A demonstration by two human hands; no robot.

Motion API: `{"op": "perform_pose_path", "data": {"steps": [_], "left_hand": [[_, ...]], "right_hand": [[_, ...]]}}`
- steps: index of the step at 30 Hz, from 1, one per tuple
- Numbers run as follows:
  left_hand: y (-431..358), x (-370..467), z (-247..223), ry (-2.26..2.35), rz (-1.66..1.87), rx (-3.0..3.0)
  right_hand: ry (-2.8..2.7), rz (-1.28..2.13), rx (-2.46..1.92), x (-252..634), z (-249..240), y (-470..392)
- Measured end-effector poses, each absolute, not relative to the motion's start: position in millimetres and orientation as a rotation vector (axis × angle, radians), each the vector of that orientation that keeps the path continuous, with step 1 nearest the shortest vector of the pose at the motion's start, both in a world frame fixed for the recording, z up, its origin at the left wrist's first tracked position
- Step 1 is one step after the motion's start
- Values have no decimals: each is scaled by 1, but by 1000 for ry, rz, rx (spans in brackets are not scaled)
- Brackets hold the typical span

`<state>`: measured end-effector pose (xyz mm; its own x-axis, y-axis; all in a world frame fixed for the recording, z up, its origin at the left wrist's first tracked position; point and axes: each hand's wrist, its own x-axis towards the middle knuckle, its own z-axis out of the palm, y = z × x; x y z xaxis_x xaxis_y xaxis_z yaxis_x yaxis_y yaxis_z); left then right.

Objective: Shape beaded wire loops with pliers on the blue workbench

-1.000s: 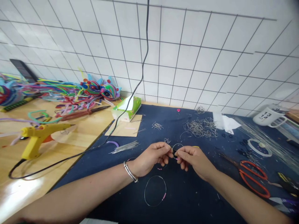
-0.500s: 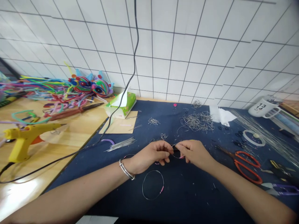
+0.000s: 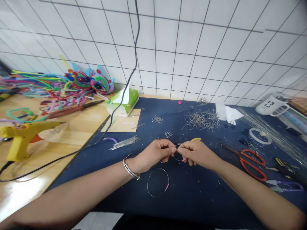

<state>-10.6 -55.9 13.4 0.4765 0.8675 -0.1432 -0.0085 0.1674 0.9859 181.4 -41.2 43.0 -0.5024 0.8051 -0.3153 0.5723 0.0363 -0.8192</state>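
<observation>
My left hand [image 3: 158, 152] and my right hand [image 3: 199, 152] meet over the dark blue cloth, thumb and forefinger pinched on each. Between them is a thin wire loop bracelet [image 3: 177, 158] with pink beads, both hands gripping it near its upper side; the fingertips hide the exact spot. Below lies another wire loop bracelet [image 3: 148, 188] with several pink beads on its right side. Part of a further beaded loop [image 3: 129, 155] shows behind my left wrist. Just beyond my right hand sits a yellow curved piece [image 3: 196, 139].
Red-handled scissors [image 3: 253, 172] and purple-handled snips [image 3: 285, 186] lie at right. A tangle of wire pieces [image 3: 202, 119] is farther back. Cut wires [image 3: 124, 142] and a tissue box [image 3: 126, 102] are left of centre. A yellow glue gun [image 3: 21, 135] and black cable [image 3: 136, 48] are left.
My hands have drawn closer together, narrowing the gap between the fingertips on the bracelet. The view has shifted slightly.
</observation>
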Motion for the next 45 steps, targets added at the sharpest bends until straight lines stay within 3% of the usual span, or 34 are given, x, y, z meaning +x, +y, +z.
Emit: {"op": "perform_pose_path", "data": {"steps": [11, 19, 29, 45], "left_hand": [[-52, -16, 16, 940, 898, 1212], [-58, -13, 17, 861, 614, 1015], [-56, -14, 18, 844, 678, 882], [-53, -16, 17, 920, 764, 1240]], "right_hand": [[-1647, 1774, -1212, 180, 27, -39], [-1588, 1553, -1220, 178, 25, -39], [-1930, 1288, -1193, 178, 25, -45], [-1949, 1240, -1188, 177, 18, -44]]}}
